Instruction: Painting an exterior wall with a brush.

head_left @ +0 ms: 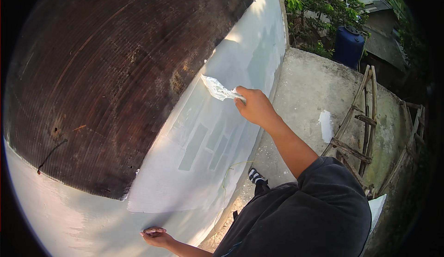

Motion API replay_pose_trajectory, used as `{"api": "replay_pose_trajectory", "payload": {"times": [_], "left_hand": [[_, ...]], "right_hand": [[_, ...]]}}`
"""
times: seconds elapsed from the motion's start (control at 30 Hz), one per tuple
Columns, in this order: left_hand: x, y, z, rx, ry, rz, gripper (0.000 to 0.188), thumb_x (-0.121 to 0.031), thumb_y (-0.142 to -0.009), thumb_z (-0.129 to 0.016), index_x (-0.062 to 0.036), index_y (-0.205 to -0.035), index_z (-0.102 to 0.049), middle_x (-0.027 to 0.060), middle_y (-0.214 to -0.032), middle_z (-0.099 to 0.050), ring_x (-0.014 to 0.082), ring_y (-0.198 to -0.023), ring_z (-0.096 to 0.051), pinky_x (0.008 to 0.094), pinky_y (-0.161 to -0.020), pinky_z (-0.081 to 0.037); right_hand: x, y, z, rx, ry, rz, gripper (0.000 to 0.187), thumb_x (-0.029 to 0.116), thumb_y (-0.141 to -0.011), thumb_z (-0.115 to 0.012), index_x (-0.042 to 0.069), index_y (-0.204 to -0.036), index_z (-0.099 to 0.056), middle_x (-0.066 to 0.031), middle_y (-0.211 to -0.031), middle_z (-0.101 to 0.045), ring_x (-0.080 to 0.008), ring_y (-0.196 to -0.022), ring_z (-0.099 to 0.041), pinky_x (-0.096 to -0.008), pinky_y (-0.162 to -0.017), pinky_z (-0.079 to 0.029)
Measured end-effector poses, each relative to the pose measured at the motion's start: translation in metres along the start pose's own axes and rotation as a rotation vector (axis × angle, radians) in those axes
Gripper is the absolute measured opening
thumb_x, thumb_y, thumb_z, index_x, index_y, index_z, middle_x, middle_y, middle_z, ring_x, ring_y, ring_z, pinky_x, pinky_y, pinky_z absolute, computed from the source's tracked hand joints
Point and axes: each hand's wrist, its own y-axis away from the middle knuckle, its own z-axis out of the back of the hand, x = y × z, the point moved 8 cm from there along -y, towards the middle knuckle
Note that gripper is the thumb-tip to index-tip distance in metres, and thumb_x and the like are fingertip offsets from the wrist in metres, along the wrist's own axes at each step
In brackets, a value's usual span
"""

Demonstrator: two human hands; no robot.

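My right hand (255, 105) is closed round the handle of a wide paintbrush (217, 88), its bristles and ferrule coated in white paint. The brush tip meets the upper edge of a pale wall (157, 183), just below a rusty corrugated metal roof sheet (101, 72). White paint covers much of this wall, with several greyish patches showing between the strokes. Low on the left, my left hand (157, 236) is beside the wall with its fingers curled in; whether anything is inside them is hidden.
A wooden ladder (365, 118) lies on the right over concrete ground (300, 81), near a white paint spill (326, 126). Beyond stand a blue barrel (348, 46) and leafy bushes (319, 7). A thin yellowish cord (225, 178) hangs along the wall near my sandalled foot (255, 175).
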Motion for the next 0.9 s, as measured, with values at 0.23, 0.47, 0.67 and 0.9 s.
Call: {"api": "replay_pose_trajectory", "payload": {"times": [0.23, 0.47, 0.67, 0.9], "left_hand": [[-0.001, 0.000, 0.002, -0.003, -0.029, 0.000, 0.044, -0.040, -0.094, -0.039, -0.0097, -0.062, -0.042, 0.0009, -0.046, -0.037, 0.0118, -0.032, -0.036, 0.0228, -0.031, -0.030], [0.000, 0.001, -0.001, -0.009, -0.011, 0.009, 0.045, -0.039, -0.094, -0.038, -0.0094, -0.061, -0.043, 0.0013, -0.044, -0.036, 0.0122, -0.033, -0.036, 0.0230, -0.031, -0.030], [0.000, -0.001, 0.004, 0.006, -0.026, -0.003, 0.044, -0.039, -0.094, -0.038, -0.0095, -0.062, -0.043, 0.0012, -0.044, -0.037, 0.0121, -0.034, -0.035, 0.0234, -0.033, -0.031], [0.000, 0.001, -0.001, -0.005, -0.007, 0.010, 0.044, -0.039, -0.094, -0.038, -0.0101, -0.061, -0.042, 0.0007, -0.044, -0.036, 0.0121, -0.034, -0.035, 0.0237, -0.033, -0.031]], "right_hand": [[-0.002, 0.007, 0.011, 0.043, 0.072, -0.039, 0.017, 0.010, -0.082, -0.056, 0.002, -0.097, -0.058, -0.0165, -0.074, -0.061, -0.0333, -0.068, -0.060, -0.0419, -0.061, -0.046], [0.019, 0.006, -0.010, -0.027, 0.164, 0.095, 0.018, 0.010, -0.081, -0.056, 0.002, -0.097, -0.058, -0.0155, -0.077, -0.061, -0.0339, -0.070, -0.059, -0.0421, -0.062, -0.046], [0.015, 0.018, -0.004, 0.066, 0.060, 0.060, 0.018, 0.011, -0.082, -0.058, 0.002, -0.097, -0.058, -0.0171, -0.080, -0.061, -0.0352, -0.070, -0.059, -0.0409, -0.062, -0.046], [0.013, 0.004, 0.004, -0.087, 0.050, 0.071, 0.018, 0.009, -0.081, -0.058, 0.001, -0.097, -0.057, -0.0180, -0.080, -0.061, -0.0356, -0.071, -0.059, -0.0420, -0.061, -0.045]]}}
